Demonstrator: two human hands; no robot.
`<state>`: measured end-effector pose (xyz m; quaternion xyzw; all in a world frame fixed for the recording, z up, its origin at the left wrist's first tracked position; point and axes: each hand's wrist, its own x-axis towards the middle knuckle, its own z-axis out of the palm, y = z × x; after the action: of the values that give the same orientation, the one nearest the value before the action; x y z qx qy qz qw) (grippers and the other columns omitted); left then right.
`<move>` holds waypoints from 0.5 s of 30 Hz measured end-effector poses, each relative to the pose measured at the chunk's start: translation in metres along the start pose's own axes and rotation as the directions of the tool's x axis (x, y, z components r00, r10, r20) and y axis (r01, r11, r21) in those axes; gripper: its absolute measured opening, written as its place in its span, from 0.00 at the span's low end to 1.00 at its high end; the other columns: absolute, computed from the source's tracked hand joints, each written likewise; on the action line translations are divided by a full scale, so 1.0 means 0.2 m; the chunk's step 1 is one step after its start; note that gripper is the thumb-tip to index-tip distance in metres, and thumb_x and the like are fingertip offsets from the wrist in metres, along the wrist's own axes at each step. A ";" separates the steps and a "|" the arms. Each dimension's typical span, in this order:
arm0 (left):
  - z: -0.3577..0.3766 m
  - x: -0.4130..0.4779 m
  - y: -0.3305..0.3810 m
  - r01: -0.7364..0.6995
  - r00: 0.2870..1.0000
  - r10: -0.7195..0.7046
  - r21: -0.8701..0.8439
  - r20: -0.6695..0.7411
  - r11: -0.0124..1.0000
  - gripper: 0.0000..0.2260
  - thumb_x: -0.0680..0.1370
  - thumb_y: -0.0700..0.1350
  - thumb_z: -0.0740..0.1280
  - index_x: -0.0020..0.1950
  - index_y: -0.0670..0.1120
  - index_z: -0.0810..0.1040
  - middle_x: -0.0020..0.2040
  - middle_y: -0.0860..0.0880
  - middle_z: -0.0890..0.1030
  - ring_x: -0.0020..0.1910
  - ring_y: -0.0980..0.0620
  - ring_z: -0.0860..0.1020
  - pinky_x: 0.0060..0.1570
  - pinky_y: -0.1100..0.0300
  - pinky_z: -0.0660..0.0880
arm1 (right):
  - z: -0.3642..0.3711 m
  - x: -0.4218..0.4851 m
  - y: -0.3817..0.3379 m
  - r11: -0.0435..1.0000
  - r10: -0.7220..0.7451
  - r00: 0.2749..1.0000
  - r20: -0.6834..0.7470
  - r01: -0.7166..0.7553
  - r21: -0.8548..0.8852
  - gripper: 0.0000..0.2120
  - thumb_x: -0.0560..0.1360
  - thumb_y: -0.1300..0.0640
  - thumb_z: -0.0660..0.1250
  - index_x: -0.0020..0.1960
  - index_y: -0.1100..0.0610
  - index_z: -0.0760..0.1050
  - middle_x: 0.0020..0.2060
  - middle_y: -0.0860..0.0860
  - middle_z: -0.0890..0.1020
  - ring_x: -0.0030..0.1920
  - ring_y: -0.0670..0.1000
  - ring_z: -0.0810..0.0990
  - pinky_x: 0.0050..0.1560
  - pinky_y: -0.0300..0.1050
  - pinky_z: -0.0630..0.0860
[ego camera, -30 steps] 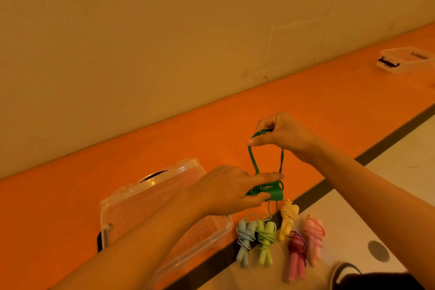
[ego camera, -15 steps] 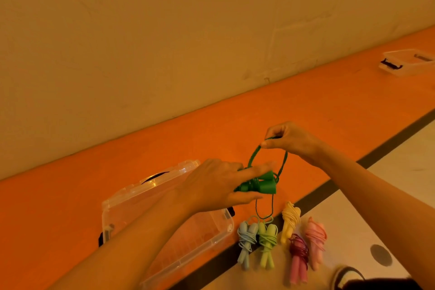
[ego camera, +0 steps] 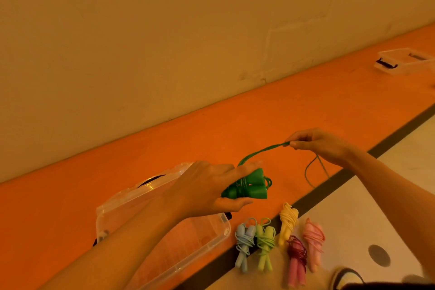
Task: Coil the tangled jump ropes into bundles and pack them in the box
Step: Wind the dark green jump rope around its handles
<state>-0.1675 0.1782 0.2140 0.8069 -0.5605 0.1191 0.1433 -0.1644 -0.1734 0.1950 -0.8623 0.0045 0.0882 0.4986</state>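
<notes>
The right hand, pinching the green rope, had swung from twelve to two o'clock of its handles, which the left hand gripped. The wrap was likely tightening.

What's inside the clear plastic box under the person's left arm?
Nothing shows in the visible parts of the clear box; the left hand and forearm cover its middle.

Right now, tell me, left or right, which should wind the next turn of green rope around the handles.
Right. The right grip pinches the loose rope stretched out from the bundle, so it is free to circle. The left grip is busy holding the green handles.
</notes>
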 end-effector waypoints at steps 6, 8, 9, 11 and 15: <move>0.01 0.01 0.04 -0.060 0.998 0.060 -0.001 -0.020 0.998 0.28 0.81 0.66 0.52 0.79 0.56 0.55 0.38 0.55 0.78 0.29 0.56 0.73 0.23 0.57 0.70 | -0.01 0.00 0.00 0.997 0.030 0.994 -0.108 -0.023 0.070 0.09 0.74 0.48 0.69 0.49 0.51 0.84 0.40 0.52 0.80 0.44 0.52 0.74 0.47 0.49 0.66; 0.02 0.03 0.05 -0.071 0.997 0.070 -0.027 -0.037 0.997 0.28 0.81 0.65 0.54 0.78 0.57 0.56 0.37 0.54 0.77 0.28 0.56 0.72 0.22 0.58 0.69 | 0.03 0.02 -0.02 0.993 0.091 0.986 -0.142 -0.079 0.086 0.04 0.73 0.53 0.73 0.46 0.52 0.85 0.39 0.53 0.82 0.44 0.49 0.77 0.47 0.47 0.66; 0.02 0.03 0.07 -0.082 0.996 0.080 -0.046 -0.050 0.996 0.28 0.81 0.65 0.56 0.78 0.57 0.57 0.36 0.54 0.77 0.28 0.56 0.72 0.22 0.57 0.68 | 0.06 0.04 -0.01 0.993 0.102 0.982 -0.158 -0.092 0.072 0.04 0.72 0.53 0.75 0.44 0.53 0.85 0.38 0.53 0.83 0.43 0.49 0.78 0.46 0.46 0.68; 0.02 0.04 0.10 -0.127 0.990 0.123 -0.066 -0.066 0.990 0.28 0.80 0.64 0.61 0.77 0.57 0.60 0.35 0.53 0.75 0.28 0.56 0.70 0.22 0.57 0.68 | 0.12 0.07 -0.02 0.995 0.101 0.977 -0.188 -0.095 0.040 0.06 0.69 0.53 0.78 0.42 0.55 0.86 0.37 0.54 0.85 0.40 0.48 0.79 0.42 0.45 0.71; 0.03 0.03 0.13 -0.164 0.983 0.156 -0.083 -0.094 0.983 0.29 0.79 0.63 0.65 0.77 0.55 0.62 0.35 0.53 0.75 0.28 0.56 0.69 0.22 0.57 0.67 | 0.17 0.10 -0.03 0.998 0.059 0.974 -0.219 -0.055 0.027 0.07 0.69 0.54 0.79 0.43 0.57 0.86 0.40 0.55 0.85 0.40 0.47 0.79 0.41 0.44 0.72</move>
<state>-0.1905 0.1618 0.2134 0.7459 -0.6217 0.1400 0.1940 -0.1496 -0.1391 0.1795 -0.8609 0.0854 0.0064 0.5014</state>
